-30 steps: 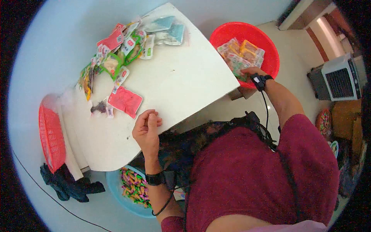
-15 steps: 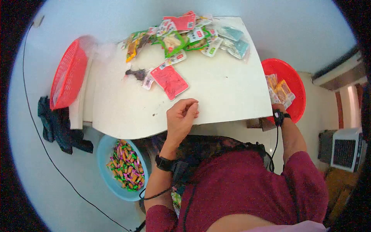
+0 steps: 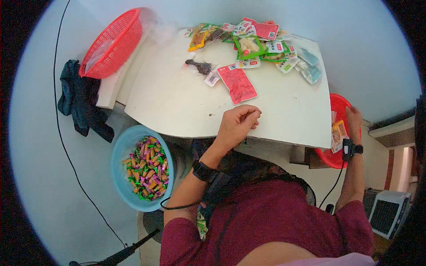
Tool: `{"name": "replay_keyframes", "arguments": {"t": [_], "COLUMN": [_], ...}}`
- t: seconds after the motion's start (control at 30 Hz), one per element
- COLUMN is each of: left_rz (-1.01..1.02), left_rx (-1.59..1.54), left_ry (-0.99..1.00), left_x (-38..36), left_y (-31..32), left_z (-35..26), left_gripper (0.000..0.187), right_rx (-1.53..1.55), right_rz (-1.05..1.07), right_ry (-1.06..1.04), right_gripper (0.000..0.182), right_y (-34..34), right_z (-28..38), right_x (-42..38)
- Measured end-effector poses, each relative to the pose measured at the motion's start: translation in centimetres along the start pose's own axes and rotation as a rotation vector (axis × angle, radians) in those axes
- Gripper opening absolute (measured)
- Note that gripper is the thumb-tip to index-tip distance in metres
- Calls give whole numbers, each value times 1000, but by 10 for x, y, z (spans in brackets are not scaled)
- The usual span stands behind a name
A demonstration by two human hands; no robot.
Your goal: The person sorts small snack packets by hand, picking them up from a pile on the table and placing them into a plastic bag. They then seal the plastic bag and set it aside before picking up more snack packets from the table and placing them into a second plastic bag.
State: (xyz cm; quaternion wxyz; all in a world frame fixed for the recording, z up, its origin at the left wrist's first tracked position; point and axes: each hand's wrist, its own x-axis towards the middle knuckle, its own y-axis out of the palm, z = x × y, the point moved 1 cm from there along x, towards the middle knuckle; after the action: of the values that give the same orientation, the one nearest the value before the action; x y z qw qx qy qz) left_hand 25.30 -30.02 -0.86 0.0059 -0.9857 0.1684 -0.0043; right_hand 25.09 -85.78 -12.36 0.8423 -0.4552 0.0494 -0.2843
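Resting on the near edge of the white table (image 3: 186,102), my left hand (image 3: 237,124) is curled up loose, with the fingertips pinched together. I cannot see anything in it. My right hand (image 3: 353,119) is off past the right edge of the table, down in the red tub (image 3: 337,157). It lies on the snack packs (image 3: 338,131) in there, fingers spread a bit. I cannot tell if it has hold of one yet.

Just past my left hand lies a flat red pack (image 3: 238,84). A little white pack (image 3: 212,78) sits beside it, and next to that a small dark thing (image 3: 200,66). Along the far edge there is a heap of packs (image 3: 253,40), green, red and see-through ones. At the far left corner a red basket (image 3: 113,42) leans on its side. A dark cloth (image 3: 80,99) hangs below it. Down by my left side, under the near edge, a blue bowl (image 3: 120,155) is full of little sweets (image 3: 146,168).

I think I am at the part where I fetch more packs from the tub. Next, my right hand needs to close on some packs and lift them over the table's right edge without dropping any.
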Motion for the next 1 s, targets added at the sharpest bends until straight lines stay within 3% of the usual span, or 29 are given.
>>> {"name": "replay_keyframes", "arguments": {"t": [0.1,0.17,0.4,0.43,0.53,0.63,0.73,1.0], "left_rz": [-77,-195,-622,-667,-707,-753,-724,-532], "left_rx": [41,114,437,476,593,687,700,534], "left_ry": [36,90,252,265,238,312,89,269], "left_x": [4,11,38,45,67,94,125,163], "left_y": [-17,-33,-102,-112,-138,-146,-152,-108], "left_z": [-8,-11,-23,-20,-13,-8,0,7], "left_gripper": [17,17,29,32,45,53,62,64], "right_rx": [296,389,663,520,316,212,270,166], "right_rz": [-142,-112,-53,-71,-285,-216,-155,-107], "right_ry": [-61,-124,-369,-476,-711,-642,-598,-682], "right_gripper": [42,43,45,48,49,51,52,51], "right_y": [-18,-16,75,77,118,128,147,139], "right_z": [123,191,349,367,392,403,391,389], "right_x": [8,4,-31,-46,-61,-70,-66,-60]}}
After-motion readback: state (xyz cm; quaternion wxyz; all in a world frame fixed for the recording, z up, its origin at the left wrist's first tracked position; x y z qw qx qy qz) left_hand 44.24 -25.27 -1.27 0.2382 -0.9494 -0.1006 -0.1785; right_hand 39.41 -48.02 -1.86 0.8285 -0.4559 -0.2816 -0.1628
